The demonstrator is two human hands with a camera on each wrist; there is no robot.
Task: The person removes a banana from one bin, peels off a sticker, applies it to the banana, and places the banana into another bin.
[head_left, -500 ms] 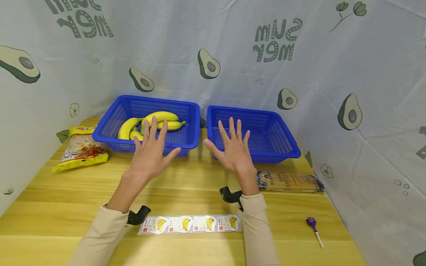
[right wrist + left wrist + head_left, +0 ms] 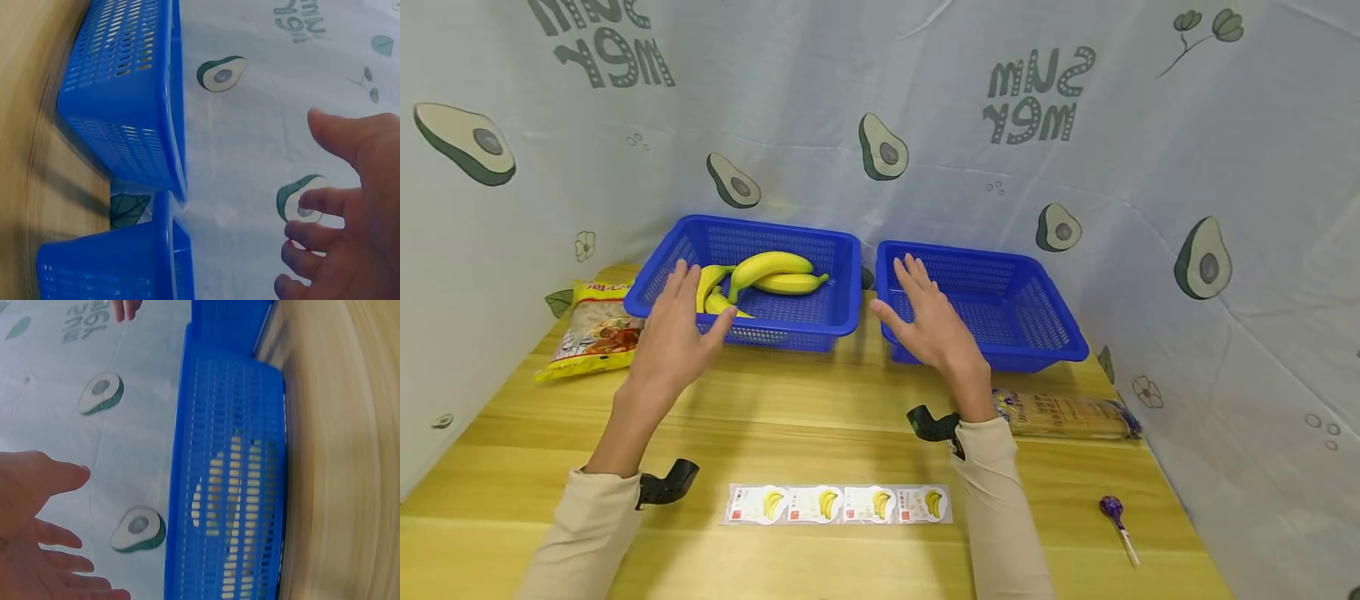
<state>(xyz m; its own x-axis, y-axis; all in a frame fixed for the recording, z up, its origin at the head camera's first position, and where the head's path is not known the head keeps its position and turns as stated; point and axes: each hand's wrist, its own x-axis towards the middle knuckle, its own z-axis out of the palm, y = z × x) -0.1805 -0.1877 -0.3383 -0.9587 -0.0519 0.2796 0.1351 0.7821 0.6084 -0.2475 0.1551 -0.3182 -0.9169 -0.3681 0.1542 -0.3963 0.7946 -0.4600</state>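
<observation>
My left hand (image 2: 673,337) is raised in front of the left blue basket (image 2: 790,337), its fingers extended and holding nothing. Several yellow bananas (image 2: 775,265) lie inside that basket, partly hidden behind the hand. My right hand (image 2: 936,329) hovers before the right blue basket (image 2: 1022,358), also with straight fingers and nothing in its grasp. No contents show in the visible part of this second basket. In the left wrist view, the left hand (image 2: 37,531) is apart from the basket wall (image 2: 231,394). The right wrist view has the right hand (image 2: 350,212) clear of both baskets.
A yellow food bag (image 2: 598,329) lies left of the left basket. Noodles in a long packet (image 2: 1067,415) lie before the right basket, with a purple lollipop (image 2: 1116,521) nearer. A strip of banana-picture labels (image 2: 842,504) lies at the front. A printed curtain (image 2: 820,100) surrounds the table.
My left hand has shifted left and turned, uncovering more of the bananas. The right hand has turned, its fingers now closer together. The head view has shifted slightly.
</observation>
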